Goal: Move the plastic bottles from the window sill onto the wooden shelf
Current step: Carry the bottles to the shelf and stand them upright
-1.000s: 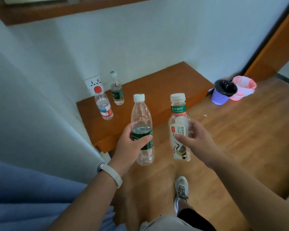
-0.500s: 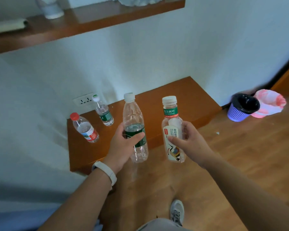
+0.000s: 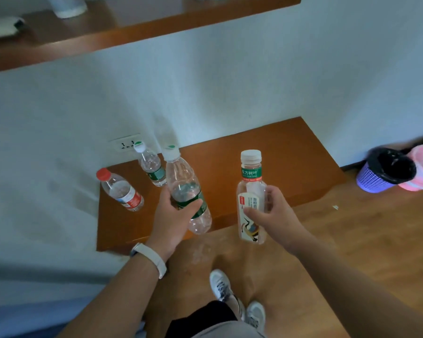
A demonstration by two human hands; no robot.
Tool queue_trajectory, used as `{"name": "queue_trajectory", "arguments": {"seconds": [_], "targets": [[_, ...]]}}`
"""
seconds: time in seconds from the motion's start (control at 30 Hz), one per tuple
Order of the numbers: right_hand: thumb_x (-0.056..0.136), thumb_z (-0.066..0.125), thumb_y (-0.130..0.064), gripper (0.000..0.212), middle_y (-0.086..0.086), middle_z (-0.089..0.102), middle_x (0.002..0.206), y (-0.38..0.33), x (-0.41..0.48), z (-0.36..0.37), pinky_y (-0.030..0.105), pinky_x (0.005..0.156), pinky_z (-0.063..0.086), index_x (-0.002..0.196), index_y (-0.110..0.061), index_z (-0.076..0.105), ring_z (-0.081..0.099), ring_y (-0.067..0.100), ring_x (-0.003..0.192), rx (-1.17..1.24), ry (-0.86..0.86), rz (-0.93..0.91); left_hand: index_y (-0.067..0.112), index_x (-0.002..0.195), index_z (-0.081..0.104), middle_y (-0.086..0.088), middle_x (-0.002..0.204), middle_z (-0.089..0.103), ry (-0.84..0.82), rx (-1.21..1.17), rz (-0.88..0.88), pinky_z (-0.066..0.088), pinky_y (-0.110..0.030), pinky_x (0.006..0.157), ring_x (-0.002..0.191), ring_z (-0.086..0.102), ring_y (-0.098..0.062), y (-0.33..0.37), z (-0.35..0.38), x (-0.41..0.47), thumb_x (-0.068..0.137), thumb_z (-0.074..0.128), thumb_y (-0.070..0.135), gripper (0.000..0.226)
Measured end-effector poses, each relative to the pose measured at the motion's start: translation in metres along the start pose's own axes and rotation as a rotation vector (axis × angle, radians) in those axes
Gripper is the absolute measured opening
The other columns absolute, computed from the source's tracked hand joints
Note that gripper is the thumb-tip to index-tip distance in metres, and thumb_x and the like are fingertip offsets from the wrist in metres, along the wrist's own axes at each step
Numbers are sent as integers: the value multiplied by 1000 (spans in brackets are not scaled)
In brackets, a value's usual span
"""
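On the tea bottle [image 3: 250,191], 东方树叶 is printed in white on the green neck band. Lower down, 青柑普 is read in a column on the white label, the rest being covered by the right hand [image 3: 275,215]. The labels of the clear bottle [image 3: 181,178], small bottle [image 3: 152,168] and red-cap bottle [image 3: 120,190] are too blurred to be read.

Bottles are clear glossy plastic: the water bottle [image 3: 181,179] has a shiny green wrap, and the tea bottle [image 3: 250,172] has a duller printed label. Shelf [image 3: 279,152] is smooth brown wood with a soft sheen, floor [image 3: 352,240] looks wood too. Wall [image 3: 230,81] is matt white. Bin [image 3: 370,180] is purple plastic mesh.
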State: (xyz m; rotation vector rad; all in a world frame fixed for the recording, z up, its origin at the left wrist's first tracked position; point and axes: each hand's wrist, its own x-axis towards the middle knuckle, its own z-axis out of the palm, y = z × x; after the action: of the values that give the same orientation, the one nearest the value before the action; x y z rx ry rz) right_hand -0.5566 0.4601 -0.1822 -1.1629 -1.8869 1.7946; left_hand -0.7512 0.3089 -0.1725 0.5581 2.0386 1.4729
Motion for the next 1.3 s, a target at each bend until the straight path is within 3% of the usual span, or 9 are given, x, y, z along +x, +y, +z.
{"name": "queue_trajectory", "arguments": {"seconds": [0.17, 0.33, 0.53, 0.67, 0.9, 1.0, 1.1, 1.2, 1.3], "targets": [[79, 79, -29, 53, -11, 66, 106, -13, 30, 9, 19, 61, 56, 120, -34, 45, 67, -5, 89, -101, -40, 27, 33, 129, 51, 12, 116, 65, 13, -41, -53, 50, -24, 81, 107, 62, -6, -11, -6, 34, 77, 81, 27, 60], [76, 80, -35, 57, -17, 66, 107, -38, 71, 17, 24, 70, 59, 122, -37, 45, 67, -1, 92, -201, -67, 12, 41, 118, 48, 13, 115, 62, 38, -56, -79, 47, -18, 73, 103, 60, -4, -12, -21, 78, 78, 81, 25, 54], [77, 79, -35, 58, -17, 64, 108, -55, 118, 45, 26, 73, 59, 123, -38, 44, 66, 1, 93, -263, -107, -29, 30, 129, 49, 9, 118, 63, 32, -70, -64, 49, -29, 90, 109, 60, -9, -24, -36, 114, 77, 82, 16, 63], [79, 79, -32, 62, -15, 62, 112, -54, 136, 67, 25, 71, 57, 129, -32, 42, 64, 5, 96, -318, -149, -9, 32, 138, 44, 14, 121, 61, 20, -50, -49, 49, -27, 90, 110, 57, -2, -31, -45, 121, 77, 82, 17, 74], [80, 80, -17, 63, -10, 61, 118, -41, 171, 92, 48, 93, 54, 127, -33, 41, 61, 15, 109, -322, -207, 37, 40, 129, 47, 19, 116, 63, 43, 38, -82, 52, -29, 91, 108, 60, -3, -57, -46, 123, 65, 85, 42, 74], [78, 81, -17, 63, -15, 61, 112, -29, 185, 96, 45, 91, 54, 121, -38, 41, 62, 9, 103, -306, -221, 54, 48, 123, 48, 23, 112, 64, 65, 52, -102, 53, -29, 90, 105, 61, 0, -64, -42, 124, 58, 81, 50, 73], [76, 83, -22, 64, -20, 61, 109, -18, 199, 96, 35, 83, 57, 118, -42, 40, 61, 3, 97, -317, -231, 49, 60, 113, 45, 26, 109, 64, 82, 77, -114, 52, -25, 85, 100, 62, 4, -68, -39, 128, 61, 83, 43, 67], [73, 85, -28, 67, -26, 59, 106, -11, 214, 98, 21, 74, 50, 118, -46, 38, 61, 2, 96, -351, -219, 10, 51, 120, 45, 23, 111, 63, 94, 106, -130, 51, -20, 81, 102, 61, 1, -70, -34, 134, 65, 86, 33, 71], [71, 85, -30, 71, -29, 57, 106, -3, 228, 102, 24, 78, 48, 117, -50, 35, 59, -1, 94, -374, -210, -9, 37, 127, 45, 17, 117, 62, 115, 94, -143, 52, -25, 86, 106, 61, -4, -73, -24, 140, 68, 88, 23, 75]]}}
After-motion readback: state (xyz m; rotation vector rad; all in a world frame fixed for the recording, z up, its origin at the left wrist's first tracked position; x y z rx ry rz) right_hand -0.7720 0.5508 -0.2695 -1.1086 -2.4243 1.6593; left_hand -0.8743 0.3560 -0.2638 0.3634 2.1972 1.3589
